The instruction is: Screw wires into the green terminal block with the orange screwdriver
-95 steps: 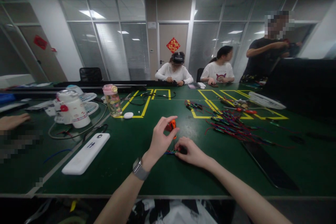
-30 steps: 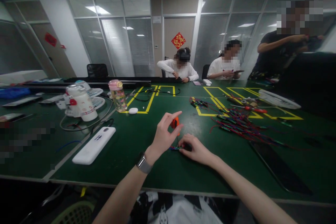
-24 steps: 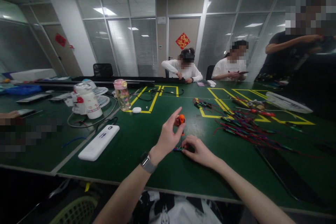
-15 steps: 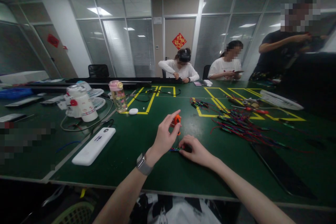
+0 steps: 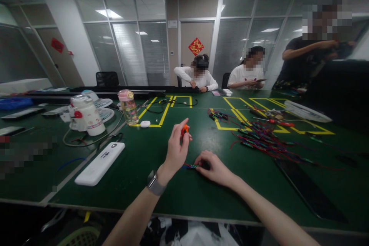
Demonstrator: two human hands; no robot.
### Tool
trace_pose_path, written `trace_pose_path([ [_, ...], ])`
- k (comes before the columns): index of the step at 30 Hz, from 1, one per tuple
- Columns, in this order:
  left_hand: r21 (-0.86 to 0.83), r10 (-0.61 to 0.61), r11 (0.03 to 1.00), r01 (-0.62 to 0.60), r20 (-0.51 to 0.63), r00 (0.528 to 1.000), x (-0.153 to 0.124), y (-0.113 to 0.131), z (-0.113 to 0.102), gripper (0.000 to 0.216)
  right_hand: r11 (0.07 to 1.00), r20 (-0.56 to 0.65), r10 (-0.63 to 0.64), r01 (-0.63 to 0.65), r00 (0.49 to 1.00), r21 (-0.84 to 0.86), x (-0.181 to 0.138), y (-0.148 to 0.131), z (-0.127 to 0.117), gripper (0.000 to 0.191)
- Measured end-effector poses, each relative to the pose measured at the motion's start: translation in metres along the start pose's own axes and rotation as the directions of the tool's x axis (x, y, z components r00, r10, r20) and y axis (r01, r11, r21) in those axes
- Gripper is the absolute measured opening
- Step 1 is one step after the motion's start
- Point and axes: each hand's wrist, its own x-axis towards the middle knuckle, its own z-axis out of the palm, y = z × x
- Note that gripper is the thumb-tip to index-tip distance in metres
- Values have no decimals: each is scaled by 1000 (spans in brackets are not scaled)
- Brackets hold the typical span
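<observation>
My left hand (image 5: 176, 150) is raised above the green table (image 5: 161, 196), its fingers pinched on a small orange tool (image 5: 184, 129) held upright. A watch sits on that wrist. My right hand (image 5: 211, 167) rests on the table just right of it, fingers curled and pressing down a small connector with coloured wires (image 5: 190, 166). The tool's tip points down toward that connector; whether it touches is hidden by my fingers.
A white power bank (image 5: 100, 163) lies at the left, beyond it a white jug (image 5: 86, 115) and a pink-capped bottle (image 5: 127, 107). A heap of red and coloured wires (image 5: 259, 138) spreads at right. A dark tablet (image 5: 308, 192) lies front right. Three people are at the far side.
My left hand keeps the orange tool above the connector, shifting it slightly left and twisting it; my right hand stays on the connector. The view swayed a little.
</observation>
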Motion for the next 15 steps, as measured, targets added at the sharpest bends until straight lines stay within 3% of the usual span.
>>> trace_pose_path([
  [4, 172, 3, 984, -44, 234, 972, 0, 6, -2, 49, 999, -38, 24, -23, 999, 27, 1, 0, -1, 9],
  [6, 241, -63, 970, -36, 390, 919, 0, 6, -1, 37, 999, -54, 40, -38, 998, 32, 1, 1, -2, 10],
  [9, 362, -176, 931, -53, 570, 802, -1, 1, -1, 13, 999, -33, 52, -51, 998, 18, 2, 4, -4, 8],
  [15, 526, -299, 835, -161, 680, 670, -4, -8, -1, 11, 997, -11, 68, -68, 998, 30, 4, 11, -3, 9],
])
